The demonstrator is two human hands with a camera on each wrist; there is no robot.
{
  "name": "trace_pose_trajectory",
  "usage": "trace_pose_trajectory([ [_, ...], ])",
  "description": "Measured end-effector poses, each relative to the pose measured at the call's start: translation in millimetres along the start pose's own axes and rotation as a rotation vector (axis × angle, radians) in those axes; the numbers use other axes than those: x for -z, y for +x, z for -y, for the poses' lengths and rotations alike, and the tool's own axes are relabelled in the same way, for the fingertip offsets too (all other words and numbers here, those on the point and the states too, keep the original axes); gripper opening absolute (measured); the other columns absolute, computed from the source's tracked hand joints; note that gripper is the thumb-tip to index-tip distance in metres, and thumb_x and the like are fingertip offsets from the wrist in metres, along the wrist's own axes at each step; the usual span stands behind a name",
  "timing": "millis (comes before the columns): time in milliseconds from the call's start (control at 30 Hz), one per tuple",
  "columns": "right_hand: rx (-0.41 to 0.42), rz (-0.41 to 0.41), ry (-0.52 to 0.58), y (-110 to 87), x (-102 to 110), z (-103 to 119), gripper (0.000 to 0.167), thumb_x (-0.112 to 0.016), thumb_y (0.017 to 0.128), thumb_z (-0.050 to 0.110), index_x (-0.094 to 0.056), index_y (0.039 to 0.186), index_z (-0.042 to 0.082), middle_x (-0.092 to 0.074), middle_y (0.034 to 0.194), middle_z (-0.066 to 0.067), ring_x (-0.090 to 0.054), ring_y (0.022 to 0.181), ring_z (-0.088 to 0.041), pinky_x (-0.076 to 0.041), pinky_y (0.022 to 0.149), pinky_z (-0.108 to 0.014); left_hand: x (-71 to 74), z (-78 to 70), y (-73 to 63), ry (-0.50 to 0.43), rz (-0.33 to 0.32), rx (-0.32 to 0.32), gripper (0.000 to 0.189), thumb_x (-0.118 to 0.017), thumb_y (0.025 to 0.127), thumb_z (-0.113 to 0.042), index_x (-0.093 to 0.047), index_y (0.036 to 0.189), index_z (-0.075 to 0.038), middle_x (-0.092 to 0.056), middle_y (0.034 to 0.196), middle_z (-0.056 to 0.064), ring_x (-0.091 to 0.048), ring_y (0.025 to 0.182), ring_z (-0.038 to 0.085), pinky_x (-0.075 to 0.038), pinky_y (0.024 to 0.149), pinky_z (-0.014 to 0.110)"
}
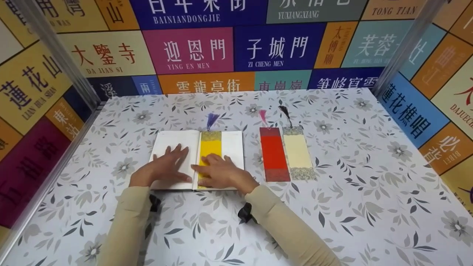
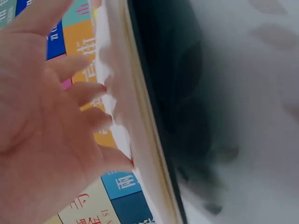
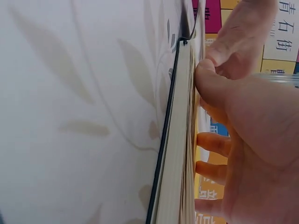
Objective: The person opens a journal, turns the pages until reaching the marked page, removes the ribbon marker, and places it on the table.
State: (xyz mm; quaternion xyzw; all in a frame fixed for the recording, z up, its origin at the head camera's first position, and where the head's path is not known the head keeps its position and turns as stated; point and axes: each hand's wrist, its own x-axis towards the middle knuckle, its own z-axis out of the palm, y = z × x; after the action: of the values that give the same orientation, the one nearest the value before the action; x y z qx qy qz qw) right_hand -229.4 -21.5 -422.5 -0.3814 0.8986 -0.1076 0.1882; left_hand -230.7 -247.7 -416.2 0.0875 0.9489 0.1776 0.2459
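An open book [image 1: 232, 147] with blank white pages lies on the table. Along its right page, beside the middle fold, is a yellow bookmark [image 1: 211, 146] with a patterned top band and a purple tassel [image 1: 212, 120] past the book's top edge. My left hand [image 1: 162, 168] rests on the left page with fingers spread. On the bookmark and right page my right hand [image 1: 218, 171] presses with its fingertips, covering the lower part. In the left wrist view the fingertips [image 2: 122, 158] touch the page. The right wrist view shows the thumb [image 3: 212, 84] on the book's surface.
To the right of the book lie a red bookmark [image 1: 274, 153] with a pink tassel and a cream bookmark [image 1: 298, 151] with a dark tassel, side by side. A floral cloth [image 1: 354, 207] covers the table. Colourful panels with lettering [image 1: 188, 50] stand at the back and sides.
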Motion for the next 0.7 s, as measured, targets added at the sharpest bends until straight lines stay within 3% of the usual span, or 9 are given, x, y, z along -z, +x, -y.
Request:
trace_pose_trajectory([
  [167,-0.008,-0.001,0.010,0.1,1.9,0.2,0.054,-0.048,0.105,0.040,-0.033,0.157,0.037,-0.027,0.166,-0.009,-0.020,0.155,-0.028,-0.016,0.124,-0.061,-5.8,-0.3,2.3,0.028,0.039,0.062,0.106,-0.069,0.085,-0.062,-0.006,0.163,-0.024,0.011,0.169,0.013,0.010,0.155,0.044,0.000,0.118,0.074],
  [400,-0.034,0.010,0.015,2.7,6.0,-0.6,0.050,-0.049,0.105,0.036,-0.039,0.154,0.038,-0.035,0.162,-0.006,-0.029,0.147,-0.026,-0.027,0.116,-0.054,-7.4,1.8,1.4,0.000,0.042,0.061,0.104,-0.068,0.086,-0.061,-0.007,0.162,-0.027,0.010,0.169,0.012,0.009,0.155,0.043,-0.003,0.120,0.072],
  [567,-0.036,-0.019,0.035,5.2,5.0,-1.6,0.049,-0.051,0.104,0.034,-0.042,0.152,0.038,-0.039,0.159,-0.004,-0.034,0.142,-0.025,-0.030,0.109,-0.050,-4.5,2.3,1.8,-0.036,0.054,0.102,0.103,-0.071,0.084,-0.061,-0.010,0.162,-0.032,0.007,0.170,0.007,0.009,0.157,0.038,-0.004,0.123,0.067],
  [700,-0.052,-0.030,0.050,7.2,6.0,-0.8,0.048,-0.053,0.103,0.033,-0.044,0.150,0.039,-0.041,0.156,-0.003,-0.035,0.141,-0.023,-0.031,0.110,-0.048,-3.6,1.8,2.9,-0.007,0.051,0.110,0.102,-0.070,0.084,-0.061,-0.011,0.162,-0.033,0.006,0.170,0.008,0.007,0.157,0.039,-0.007,0.122,0.068],
])
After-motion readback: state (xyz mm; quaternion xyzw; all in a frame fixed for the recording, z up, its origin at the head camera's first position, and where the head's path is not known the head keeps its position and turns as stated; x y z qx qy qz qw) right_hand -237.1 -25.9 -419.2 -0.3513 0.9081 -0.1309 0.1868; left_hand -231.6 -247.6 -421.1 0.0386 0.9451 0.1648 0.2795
